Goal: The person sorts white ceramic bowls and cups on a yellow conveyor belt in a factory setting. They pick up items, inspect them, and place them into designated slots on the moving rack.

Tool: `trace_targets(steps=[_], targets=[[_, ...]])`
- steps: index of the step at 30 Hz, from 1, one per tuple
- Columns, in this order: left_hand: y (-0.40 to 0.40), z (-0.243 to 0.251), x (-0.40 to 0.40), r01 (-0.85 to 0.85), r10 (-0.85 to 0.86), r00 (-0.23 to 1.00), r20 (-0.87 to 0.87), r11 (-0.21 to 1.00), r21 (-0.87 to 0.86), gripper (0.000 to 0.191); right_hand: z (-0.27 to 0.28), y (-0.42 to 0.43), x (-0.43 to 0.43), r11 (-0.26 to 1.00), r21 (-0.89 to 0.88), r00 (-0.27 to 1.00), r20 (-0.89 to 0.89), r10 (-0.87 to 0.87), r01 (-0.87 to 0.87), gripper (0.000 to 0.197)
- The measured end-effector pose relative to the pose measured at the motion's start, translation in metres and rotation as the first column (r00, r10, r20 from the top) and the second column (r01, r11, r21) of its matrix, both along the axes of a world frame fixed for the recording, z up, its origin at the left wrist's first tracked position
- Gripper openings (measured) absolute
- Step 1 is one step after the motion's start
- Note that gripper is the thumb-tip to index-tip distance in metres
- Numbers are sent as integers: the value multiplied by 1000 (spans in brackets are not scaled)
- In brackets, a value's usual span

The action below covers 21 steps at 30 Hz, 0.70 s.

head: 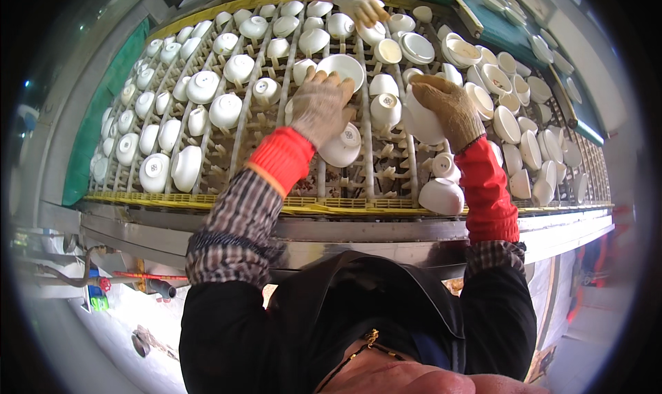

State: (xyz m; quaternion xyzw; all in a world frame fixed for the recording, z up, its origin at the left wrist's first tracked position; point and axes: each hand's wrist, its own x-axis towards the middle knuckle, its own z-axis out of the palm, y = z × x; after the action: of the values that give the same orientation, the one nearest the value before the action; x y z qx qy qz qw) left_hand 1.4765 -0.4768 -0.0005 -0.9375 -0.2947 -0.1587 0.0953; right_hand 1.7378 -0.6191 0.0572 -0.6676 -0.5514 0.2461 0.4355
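Note:
White bowls and cups lie across a pegged conveyor rack (217, 151). My left hand (323, 104), in a tan work glove, reaches over the middle, its fingertips at the near rim of an upright white bowl (344, 68); whether it grips that bowl I cannot tell. Just below its wrist side lies an upturned bowl with a mark on its base (341, 148). My right hand (450, 104), gloved too, is closed around the right side of a large white bowl (421, 117) tipped on its side. An upturned cup (385, 109) stands between my hands.
A co-worker's gloved hands (362, 6) are over the far side of the rack. More bowls are crowded at the right (509, 122). A green belt (522, 37) with dishes runs beyond them. A metal ledge (372, 231) borders the near side.

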Motion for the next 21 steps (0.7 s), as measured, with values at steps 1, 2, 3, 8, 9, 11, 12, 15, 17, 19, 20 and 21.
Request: trace_targets(steps=[1, 2, 3, 8, 9, 11, 12, 15, 17, 19, 20, 21], targets=[[7, 0, 13, -47, 46, 999, -8, 995, -85, 48, 3, 6, -8, 996, 85, 995, -90, 32, -24, 48], [17, 2, 18, -122, 119, 992, -27, 979, -161, 44, 13, 12, -20, 997, 44, 982, -176, 71, -64, 48], [32, -19, 22, -106, 107, 994, 2, 991, -76, 33, 15, 18, -28, 993, 75, 979, -176, 105, -93, 48], [66, -53, 39, -186, 201, 976, 79, 969, -164, 22, 7, 18, -42, 984, 8, 977, -117, 177, -177, 49], [65, -42, 40, -177, 225, 964, 139, 940, -292, 23, 5, 10, -40, 984, -51, 981, -103, 163, -168, 48], [63, 4, 11, -39, 288, 906, 312, 789, -614, 32, -6, 2, -35, 986, -75, 975, -178, 136, -151, 49], [92, -9, -26, 23, -12, 986, 167, 998, -60, 31, -2, 2, -44, 984, -72, 968, -205, 147, -164, 48], [67, 34, -109, -65, 86, 961, 264, 994, -86, 48, -9, -2, -40, 985, -78, 979, -149, 143, -155, 47], [34, 46, -178, 32, -55, 928, 369, 997, 68, 62, -4, 6, -46, 971, -84, 973, -84, 217, -223, 47], [11, 49, -224, -112, 103, 953, 284, 994, 17, 65, -12, 26, -44, 921, 145, 924, 186, 333, -361, 47], [16, 32, -250, -185, 187, 946, 263, 982, -33, 55, -18, 45, -49, 857, 275, 883, 316, 348, -436, 47], [27, 1, -287, -293, 294, 932, 211, 955, -37, 38, -17, 57, -61, 752, 391, 826, 438, 355, -530, 46]])
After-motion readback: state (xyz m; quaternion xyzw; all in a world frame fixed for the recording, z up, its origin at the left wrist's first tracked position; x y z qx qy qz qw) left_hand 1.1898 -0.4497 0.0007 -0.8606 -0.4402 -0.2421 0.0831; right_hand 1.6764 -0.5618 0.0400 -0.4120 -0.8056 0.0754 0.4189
